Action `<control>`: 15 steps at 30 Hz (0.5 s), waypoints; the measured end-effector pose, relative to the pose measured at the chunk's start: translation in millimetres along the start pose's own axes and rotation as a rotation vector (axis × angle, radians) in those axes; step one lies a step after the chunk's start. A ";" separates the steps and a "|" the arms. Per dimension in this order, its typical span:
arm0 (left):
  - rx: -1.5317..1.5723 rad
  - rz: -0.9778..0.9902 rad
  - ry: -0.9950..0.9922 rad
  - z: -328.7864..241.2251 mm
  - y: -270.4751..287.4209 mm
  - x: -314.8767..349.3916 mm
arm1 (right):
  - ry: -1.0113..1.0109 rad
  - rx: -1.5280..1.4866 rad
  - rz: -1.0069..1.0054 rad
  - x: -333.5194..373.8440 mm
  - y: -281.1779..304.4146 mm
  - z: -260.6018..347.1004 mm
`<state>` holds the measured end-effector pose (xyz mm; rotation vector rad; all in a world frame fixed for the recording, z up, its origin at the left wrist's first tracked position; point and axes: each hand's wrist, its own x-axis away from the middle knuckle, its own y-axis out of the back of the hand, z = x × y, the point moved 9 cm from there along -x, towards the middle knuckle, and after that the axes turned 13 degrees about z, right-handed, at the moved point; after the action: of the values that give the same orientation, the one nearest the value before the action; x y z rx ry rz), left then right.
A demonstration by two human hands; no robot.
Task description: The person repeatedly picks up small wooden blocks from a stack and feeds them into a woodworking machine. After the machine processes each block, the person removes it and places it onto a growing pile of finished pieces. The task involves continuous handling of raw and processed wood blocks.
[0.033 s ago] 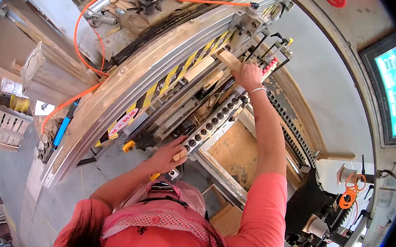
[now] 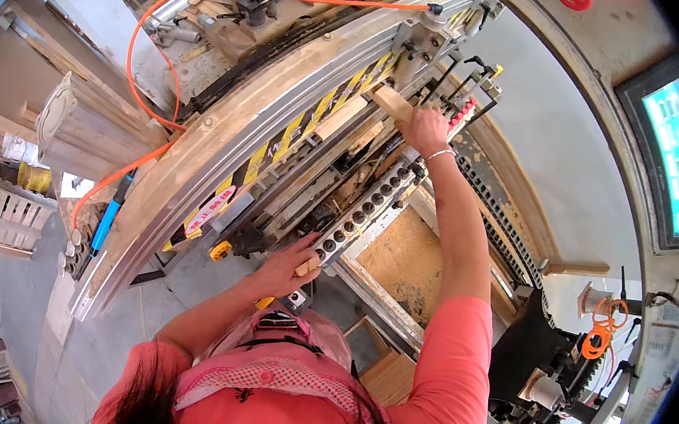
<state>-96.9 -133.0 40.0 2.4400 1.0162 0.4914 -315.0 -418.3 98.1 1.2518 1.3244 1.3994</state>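
Note:
My right hand point(image 2: 426, 132) is closed round the near end of a pale wooden block point(image 2: 392, 103), at the far end of the machine bed. The block's other end points up and left, close to the yellow-and-black striped rail point(image 2: 317, 114). Nearer to me, my left hand point(image 2: 288, 267) is closed on a small pale wooden piece point(image 2: 308, 266), of which only an end shows. That hand lies beside the near end of a light metal bar with a row of black round cups point(image 2: 368, 208). Its fingertips partly cover the bar's end.
A framed wood-dust-covered panel point(image 2: 401, 260) lies right of the bar. Beyond it runs a black cable chain point(image 2: 493, 203). A lit screen point(image 2: 675, 152) stands at the right. An orange hose point(image 2: 133, 45) loops over the curved machine beam point(image 2: 210, 122) at the left. Tools clutter a bench point(image 2: 208, 41) behind.

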 end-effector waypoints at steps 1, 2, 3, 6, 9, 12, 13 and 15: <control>-0.007 -0.003 0.004 1.8 -1.1 0.0 | -0.001 -0.021 0.020 -1.6 -0.9 0.4; -0.010 -0.005 0.004 2.3 -2.3 -0.3 | -0.005 -0.037 0.041 -1.2 1.6 1.7; -0.008 -0.005 0.006 2.4 -2.5 -0.2 | -0.009 -0.054 0.063 -1.3 1.8 1.6; -0.010 0.003 0.009 -0.2 -1.8 -1.5 | 0.022 -0.051 -0.042 -3.7 2.3 2.3; -0.020 0.017 0.016 -2.1 -1.3 -1.7 | -0.010 -0.026 0.065 -6.8 1.9 6.9; -0.022 0.014 0.008 -0.7 -1.5 -1.5 | 0.027 -0.044 0.046 -17.7 0.3 12.1; -0.027 0.006 -0.009 -3.6 -0.7 -2.0 | 0.016 -0.050 0.057 -20.3 -1.5 10.7; -0.030 0.002 -0.004 -3.9 0.1 -1.9 | 0.000 -0.062 0.078 -24.4 -4.6 13.2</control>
<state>-100.0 -133.4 43.0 2.4146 0.9973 0.4986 -298.1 -439.3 89.9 1.2740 1.2343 1.4838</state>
